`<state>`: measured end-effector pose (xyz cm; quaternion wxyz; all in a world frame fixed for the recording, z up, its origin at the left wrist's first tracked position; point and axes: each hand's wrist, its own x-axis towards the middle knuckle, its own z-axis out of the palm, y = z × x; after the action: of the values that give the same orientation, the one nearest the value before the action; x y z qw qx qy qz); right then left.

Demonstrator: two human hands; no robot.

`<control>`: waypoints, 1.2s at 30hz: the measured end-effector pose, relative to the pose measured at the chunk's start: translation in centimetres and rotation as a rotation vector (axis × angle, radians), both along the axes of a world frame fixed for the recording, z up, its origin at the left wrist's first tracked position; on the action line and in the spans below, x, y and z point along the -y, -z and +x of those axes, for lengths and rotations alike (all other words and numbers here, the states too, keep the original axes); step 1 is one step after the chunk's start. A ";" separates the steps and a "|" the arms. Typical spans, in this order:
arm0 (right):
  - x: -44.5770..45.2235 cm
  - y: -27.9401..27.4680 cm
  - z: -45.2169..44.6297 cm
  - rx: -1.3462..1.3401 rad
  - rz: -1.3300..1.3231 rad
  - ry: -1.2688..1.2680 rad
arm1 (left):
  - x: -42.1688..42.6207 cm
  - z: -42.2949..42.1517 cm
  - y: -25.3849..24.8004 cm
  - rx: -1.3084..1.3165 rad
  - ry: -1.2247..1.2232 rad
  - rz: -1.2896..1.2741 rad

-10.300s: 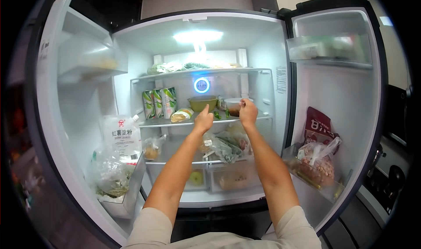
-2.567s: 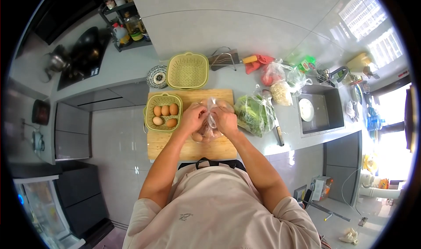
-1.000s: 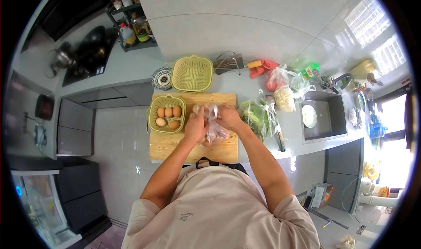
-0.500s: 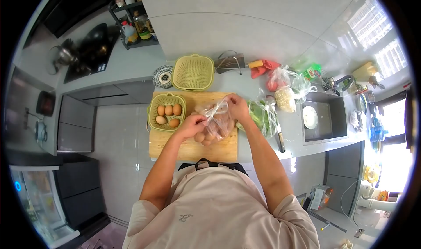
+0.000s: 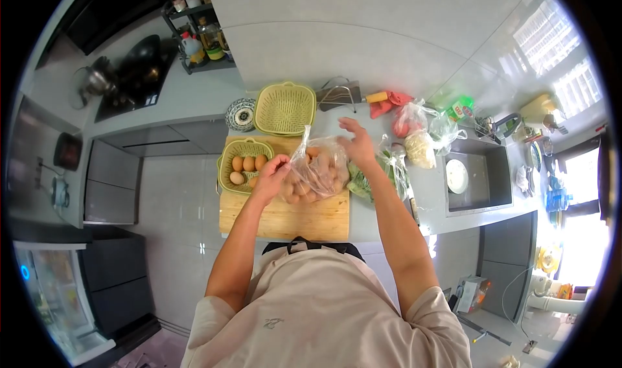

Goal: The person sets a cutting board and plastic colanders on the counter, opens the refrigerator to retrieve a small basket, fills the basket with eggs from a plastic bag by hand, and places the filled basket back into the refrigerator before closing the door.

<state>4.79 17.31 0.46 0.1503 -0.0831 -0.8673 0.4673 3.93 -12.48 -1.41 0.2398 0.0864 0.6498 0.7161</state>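
A clear plastic bag of eggs [image 5: 317, 173] sits on the wooden cutting board [image 5: 285, 220], one gathered end sticking up. At the bag's left side, my left hand [image 5: 272, 177] is closed, its fingertips pinching the plastic. My right hand [image 5: 358, 145] is open with fingers apart, just at the bag's right side and holding nothing. Left of the bag, a small yellow-green basket [image 5: 225, 167] contains several brown eggs [image 5: 249, 163], partly hidden behind my left hand. A bag of green vegetables [image 5: 382, 173] lies beneath and beside my right forearm.
Behind the board stand a larger yellow-green basket [image 5: 285, 109] and a patterned bowl [image 5: 241, 114]. A knife [image 5: 413, 207] lies right of the greens. Further right are bagged produce [image 5: 421, 149] and a sink [image 5: 479, 196] with a white plate [image 5: 457, 176].
My right hand has let go of the bag's knotted top and opened, moving slightly up and right. My left hand has shifted left and up. The bag looks looser and more spread.
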 end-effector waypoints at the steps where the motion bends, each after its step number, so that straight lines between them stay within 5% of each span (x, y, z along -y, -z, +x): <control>1: 1.0 -0.1 0.1 0.003 0.203 -0.028 | 0.0 -0.1 -0.2 0.028 0.001 -0.010; 3: 2.2 -0.4 0.1 0.006 0.608 -0.083 | 0.2 -0.2 0.1 -0.034 -0.017 -0.061; 4: 1.9 -0.7 -0.3 0.359 0.483 -0.160 | 0.4 -0.1 0.9 -0.120 -0.036 -0.102; 7: 0.9 1.1 -0.6 0.587 0.234 0.021 | 2.0 0.7 0.9 -0.281 -0.079 -0.371; 10: 0.3 1.7 0.3 0.509 0.195 0.205 | 2.7 2.2 -0.3 -0.419 -0.111 -0.560; 13: 1.6 0.6 1.6 -0.225 0.529 0.111 | 2.4 3.1 -2.0 -0.546 -0.086 -0.838; 15: 3.1 -1.0 1.7 -0.358 0.542 -0.286 | 1.5 3.8 -3.5 -0.840 -0.142 -1.082; 18: 4.0 0.3 2.5 -0.319 0.638 -0.589 | -0.9 3.4 -4.8 -1.163 -0.084 -0.703; 21: 3.9 0.3 3.3 -0.003 0.849 -0.726 | -2.6 2.4 -3.4 -1.061 0.471 -0.605; 22: 3.8 0.3 3.8 0.076 0.916 -0.731 | -2.6 2.2 -3.2 -1.040 0.482 -0.607; 25: 3.3 -0.4 4.9 0.208 0.970 -0.657 | -2.3 2.5 -4.4 -0.838 0.665 -1.033; 32: 2.7 -0.5 7.4 0.371 0.785 -0.257 | 1.1 5.4 -2.7 -0.746 0.324 -1.256; 36: 2.1 -1.5 8.1 0.515 0.624 -0.206 | 2.1 7.2 -1.1 -0.774 0.158 -1.170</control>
<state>12.89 15.25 1.94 -0.1007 -0.0605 -0.9803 0.1586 11.17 -14.57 -0.31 0.0496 0.2388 0.9585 0.1476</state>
